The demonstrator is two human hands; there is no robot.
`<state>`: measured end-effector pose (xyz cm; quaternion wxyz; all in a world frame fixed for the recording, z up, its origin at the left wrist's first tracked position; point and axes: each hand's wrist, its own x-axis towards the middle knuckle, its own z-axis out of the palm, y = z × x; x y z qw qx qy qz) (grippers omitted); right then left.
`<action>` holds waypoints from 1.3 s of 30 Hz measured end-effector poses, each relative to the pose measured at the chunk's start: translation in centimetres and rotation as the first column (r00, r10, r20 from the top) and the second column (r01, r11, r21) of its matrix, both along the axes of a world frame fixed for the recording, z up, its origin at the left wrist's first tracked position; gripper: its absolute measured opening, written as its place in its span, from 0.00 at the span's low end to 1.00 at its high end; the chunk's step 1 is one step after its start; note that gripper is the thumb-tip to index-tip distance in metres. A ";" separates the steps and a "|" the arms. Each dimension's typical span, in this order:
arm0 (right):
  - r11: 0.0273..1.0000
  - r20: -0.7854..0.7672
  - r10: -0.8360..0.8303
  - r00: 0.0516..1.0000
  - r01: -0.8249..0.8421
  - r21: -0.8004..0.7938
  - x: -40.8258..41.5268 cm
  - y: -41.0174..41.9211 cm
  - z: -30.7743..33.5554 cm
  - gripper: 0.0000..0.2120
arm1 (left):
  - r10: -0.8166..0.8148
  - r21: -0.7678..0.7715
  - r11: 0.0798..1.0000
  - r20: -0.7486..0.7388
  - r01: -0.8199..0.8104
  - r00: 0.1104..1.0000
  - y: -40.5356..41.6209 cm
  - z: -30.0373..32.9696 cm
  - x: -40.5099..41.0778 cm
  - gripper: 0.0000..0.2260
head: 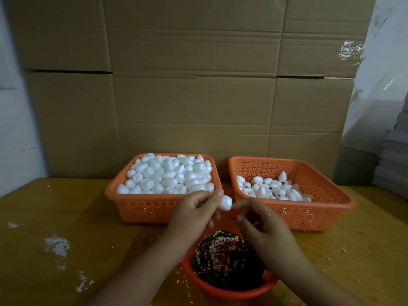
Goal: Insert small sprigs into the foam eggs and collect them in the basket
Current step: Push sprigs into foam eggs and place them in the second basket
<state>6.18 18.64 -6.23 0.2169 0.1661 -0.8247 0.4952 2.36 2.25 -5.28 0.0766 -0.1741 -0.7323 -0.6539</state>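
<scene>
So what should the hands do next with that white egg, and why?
Probably bring the right hand to the egg and push a sprig in. The left hand holds the egg up between the two baskets, and the right hand's fingers are pinched close beside it, though any sprig there is too small to see. After that it would likely go in the right basket.

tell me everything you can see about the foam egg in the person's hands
The foam egg is small, white and matte, like the polystyrene ones piled in the left basket. The left hand pinches it in its fingers, held in the air in front of the gap between the two orange baskets. The right hand reaches its fingertips to the egg's right side. No sprig shows in it.
</scene>
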 end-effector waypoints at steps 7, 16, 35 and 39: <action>0.993 0.029 -0.010 1.000 0.013 -0.117 0.1 0.0 0.2 0.12 | -0.038 0.073 0.997 0.016 0.037 0.999 -0.2 -0.2 -0.2 0.05; 0.924 0.065 -0.045 0.997 0.066 -0.377 0.1 0.4 0.7 0.04 | -0.085 0.072 0.994 0.000 0.085 0.996 -0.4 -0.2 -0.1 0.11; 0.949 0.107 -0.092 0.990 0.120 -0.293 0.1 0.5 0.6 0.05 | -0.164 -0.002 0.986 0.009 0.164 0.986 -0.5 0.2 0.3 0.08; 0.960 0.083 -0.087 0.993 0.105 -0.258 0.0 0.5 0.5 0.06 | -0.167 -0.010 0.986 0.020 0.167 0.986 -0.5 0.1 0.3 0.08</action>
